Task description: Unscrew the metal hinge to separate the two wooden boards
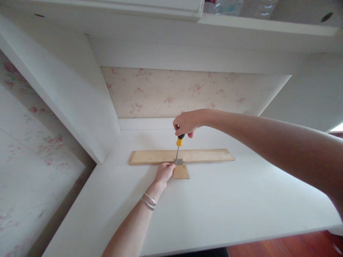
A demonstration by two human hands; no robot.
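Observation:
My right hand is wrapped round the black and yellow handle of a screwdriver, held nearly upright. Its shaft runs down to a small metal hinge, where the tip meets the left part. The hinge lies across the joint between a long, thin wooden board and a small wooden piece on the near side. My left hand has its fingers pressed together at the hinge's left edge, beside the small piece. What those fingertips hold, perhaps a screw, is too small to make out.
The boards lie on a white desk top. A white side panel stands at the left, and a shelf with clear plastic bottles hangs above. Flowered wallpaper covers the back. Below the desk's front edge shows a reddish wooden floor.

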